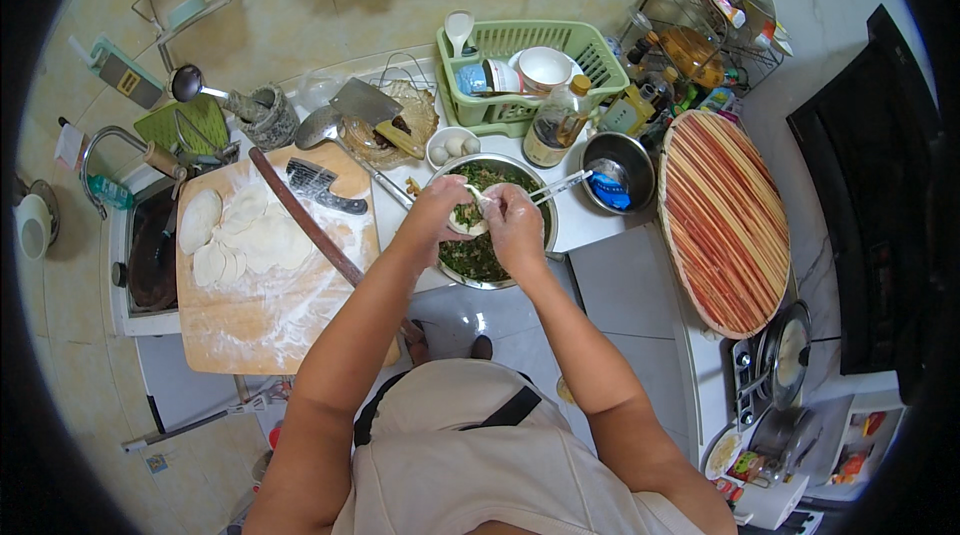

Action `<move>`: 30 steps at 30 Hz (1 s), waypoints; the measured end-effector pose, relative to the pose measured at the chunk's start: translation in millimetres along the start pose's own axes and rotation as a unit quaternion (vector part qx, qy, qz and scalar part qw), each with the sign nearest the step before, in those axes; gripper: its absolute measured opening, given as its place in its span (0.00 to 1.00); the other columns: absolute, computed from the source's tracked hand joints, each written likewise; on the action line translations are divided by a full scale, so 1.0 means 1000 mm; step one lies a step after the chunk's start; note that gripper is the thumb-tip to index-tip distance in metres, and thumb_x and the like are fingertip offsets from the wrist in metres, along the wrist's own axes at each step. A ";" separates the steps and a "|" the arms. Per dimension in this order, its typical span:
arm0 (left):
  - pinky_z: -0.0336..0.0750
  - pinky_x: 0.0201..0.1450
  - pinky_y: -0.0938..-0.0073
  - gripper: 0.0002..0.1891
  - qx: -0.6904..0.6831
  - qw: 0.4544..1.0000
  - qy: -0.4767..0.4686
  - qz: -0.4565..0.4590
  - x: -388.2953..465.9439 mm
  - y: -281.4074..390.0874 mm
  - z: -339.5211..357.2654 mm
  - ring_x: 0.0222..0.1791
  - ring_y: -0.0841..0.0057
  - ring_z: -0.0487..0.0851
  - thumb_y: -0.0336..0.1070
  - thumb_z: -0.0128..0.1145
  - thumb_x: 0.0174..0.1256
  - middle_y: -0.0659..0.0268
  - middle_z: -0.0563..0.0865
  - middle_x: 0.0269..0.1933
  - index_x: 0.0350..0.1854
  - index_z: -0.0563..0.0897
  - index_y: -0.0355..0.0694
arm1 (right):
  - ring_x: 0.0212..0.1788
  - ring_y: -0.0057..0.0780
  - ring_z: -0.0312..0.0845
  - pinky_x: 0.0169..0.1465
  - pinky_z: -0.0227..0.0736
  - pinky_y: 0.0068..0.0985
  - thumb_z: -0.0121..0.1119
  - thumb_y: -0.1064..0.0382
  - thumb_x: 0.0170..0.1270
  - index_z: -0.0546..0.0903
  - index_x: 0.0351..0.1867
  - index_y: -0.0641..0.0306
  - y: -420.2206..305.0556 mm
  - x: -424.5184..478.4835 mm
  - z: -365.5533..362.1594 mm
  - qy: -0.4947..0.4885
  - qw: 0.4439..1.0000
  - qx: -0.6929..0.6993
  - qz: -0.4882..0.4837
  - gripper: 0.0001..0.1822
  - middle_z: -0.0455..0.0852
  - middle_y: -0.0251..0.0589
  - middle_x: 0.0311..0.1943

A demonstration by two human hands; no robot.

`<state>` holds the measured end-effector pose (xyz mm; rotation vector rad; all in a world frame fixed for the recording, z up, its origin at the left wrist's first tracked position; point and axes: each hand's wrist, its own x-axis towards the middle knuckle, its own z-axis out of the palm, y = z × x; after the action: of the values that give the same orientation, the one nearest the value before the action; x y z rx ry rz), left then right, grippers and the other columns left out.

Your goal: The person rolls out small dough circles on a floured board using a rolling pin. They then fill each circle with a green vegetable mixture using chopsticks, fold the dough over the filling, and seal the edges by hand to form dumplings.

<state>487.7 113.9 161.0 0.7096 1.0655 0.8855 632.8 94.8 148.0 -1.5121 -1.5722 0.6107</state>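
Note:
My left hand [436, 206] cradles a dough wrapper [472, 229] with green filling showing in it. With its fingertips, my right hand [517, 226] pinches the wrapper's upper right edge. Flour dusts the fingers of both hands. Beneath them stands a metal bowl [551, 235] of chopped green filling [480, 259], partly hidden by my hands. White chopsticks [561, 186] lean over the bowl's right rim. To the left, a floured wooden board [225, 344] bears several flat dough wrappers [262, 239], a long rolling pin [300, 212] and a dark-bladed cleaver [326, 188].
Behind the bowl are a small bowl of eggs [453, 148], a green dish basket [480, 115] and a sauce bottle [556, 122]. A metal pot [641, 186] stands right, beside a round slatted tray [724, 227]. Left are a sink [150, 250] and a stone mortar [274, 126].

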 end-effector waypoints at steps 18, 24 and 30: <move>0.80 0.48 0.64 0.30 -0.012 1.000 0.007 0.003 -0.017 -0.011 0.011 0.49 0.75 0.79 0.29 0.54 0.59 0.65 0.78 0.54 0.67 0.70 0.48 | 0.32 0.21 0.76 0.39 0.72 0.20 0.60 0.68 0.63 0.80 0.38 0.66 0.017 -0.011 0.009 0.052 0.998 0.033 -0.034 0.05 0.81 0.33 0.31; 0.81 0.46 0.65 0.24 0.067 0.998 0.000 0.020 -0.015 -0.003 0.011 0.46 0.76 0.80 0.26 0.52 0.57 0.66 0.81 0.47 0.59 0.77 0.45 | 0.35 0.21 0.78 0.40 0.73 0.22 0.61 0.68 0.63 0.81 0.40 0.67 0.005 -0.010 0.002 0.003 0.994 0.089 0.068 0.07 0.82 0.36 0.33; 0.80 0.45 0.63 0.24 0.077 0.997 0.002 0.018 -0.009 -0.006 0.009 0.45 0.76 0.80 0.27 0.52 0.56 0.66 0.81 0.44 0.58 0.77 0.45 | 0.33 0.20 0.78 0.39 0.73 0.21 0.60 0.69 0.63 0.82 0.42 0.69 0.003 -0.008 0.002 -0.015 0.993 0.088 0.077 0.09 0.83 0.36 0.30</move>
<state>495.8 102.3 163.4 0.8578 1.1363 0.8426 632.3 88.3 142.5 -1.5045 -1.3941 0.8410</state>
